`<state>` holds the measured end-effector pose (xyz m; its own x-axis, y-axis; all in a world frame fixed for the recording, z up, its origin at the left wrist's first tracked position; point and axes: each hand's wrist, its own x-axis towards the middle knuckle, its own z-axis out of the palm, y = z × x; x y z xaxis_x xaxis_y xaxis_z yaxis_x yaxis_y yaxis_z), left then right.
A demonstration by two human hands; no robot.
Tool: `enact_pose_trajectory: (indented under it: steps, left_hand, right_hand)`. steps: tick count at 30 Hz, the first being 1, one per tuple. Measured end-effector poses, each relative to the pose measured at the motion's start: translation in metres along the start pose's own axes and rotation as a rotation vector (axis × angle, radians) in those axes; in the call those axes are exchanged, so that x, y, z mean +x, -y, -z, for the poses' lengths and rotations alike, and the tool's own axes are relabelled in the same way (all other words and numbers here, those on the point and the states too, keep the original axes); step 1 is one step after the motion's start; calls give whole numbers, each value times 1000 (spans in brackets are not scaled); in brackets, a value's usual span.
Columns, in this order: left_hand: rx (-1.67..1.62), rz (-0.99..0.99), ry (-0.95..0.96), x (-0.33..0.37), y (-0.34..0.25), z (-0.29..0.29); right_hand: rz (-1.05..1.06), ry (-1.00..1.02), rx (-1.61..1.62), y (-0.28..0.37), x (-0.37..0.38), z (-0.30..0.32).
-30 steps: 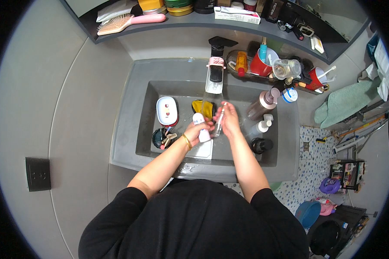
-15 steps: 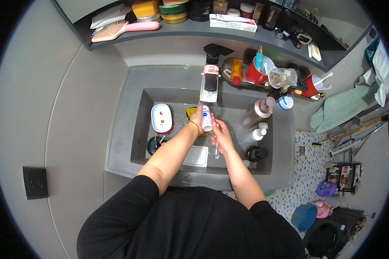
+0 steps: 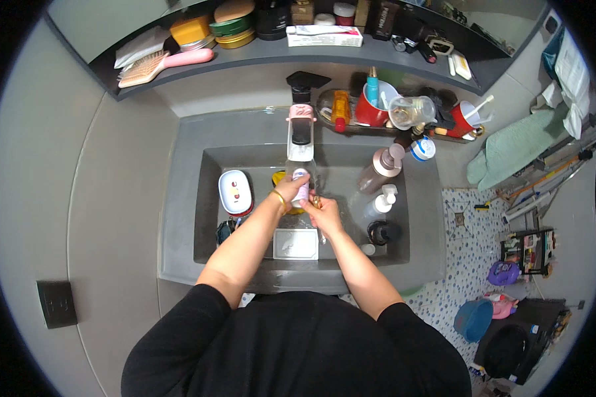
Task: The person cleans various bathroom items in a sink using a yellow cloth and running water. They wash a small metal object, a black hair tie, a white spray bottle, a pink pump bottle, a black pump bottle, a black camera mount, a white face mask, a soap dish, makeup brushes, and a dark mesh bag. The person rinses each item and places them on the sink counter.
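My left hand (image 3: 291,190) is wrapped round a small white and lilac bottle (image 3: 301,184), held tilted under the faucet (image 3: 301,135) over the grey sink (image 3: 261,153). At the bottle's lower end my right hand (image 3: 324,215) is closed, its thumb by the bottle. A small golden spot shows at its fingers, and a slim clear streak runs below it; I cannot tell whether that is a handle or water. Something yellow (image 3: 279,177) lies partly hidden behind my left hand. A white rectangular tray (image 3: 296,244) sits below my hands in the basin.
In the basin's left part are a white oval soap box (image 3: 236,192) and a dark cup (image 3: 224,231). Pump bottles (image 3: 380,168) and a black bottle (image 3: 384,232) stand at its right. Red cups (image 3: 372,114) crowd the back ledge, under a shelf (image 3: 255,61) with a pink hairbrush (image 3: 187,57).
The view has shifted, so the scene sits further left. My right fingers have closed in toward the bottle's lower end. My left hand still grips the bottle, its thumb now across the bottle's upper part.
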<state>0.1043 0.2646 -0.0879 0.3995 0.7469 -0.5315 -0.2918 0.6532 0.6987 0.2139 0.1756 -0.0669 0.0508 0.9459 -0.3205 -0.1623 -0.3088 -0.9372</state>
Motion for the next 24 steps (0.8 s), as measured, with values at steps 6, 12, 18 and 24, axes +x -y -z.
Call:
enact_pose_trajectory:
  steps: [6,12,18,24]
  left_hand:
    - [222,58,56,-17,-12,-7]
    - [31,99,43,-12,-5,0]
    - [-261,-117,-29,-13,23,7]
    - [-699,-38,-132,-21,12,-22]
  right_hand:
    - [-185,-41,479,3,19,12]
    - [-195,31,463,10,47,15]
    - [-59,-232,570,2,42,9]
    - [46,-242,648,0,19,-2]
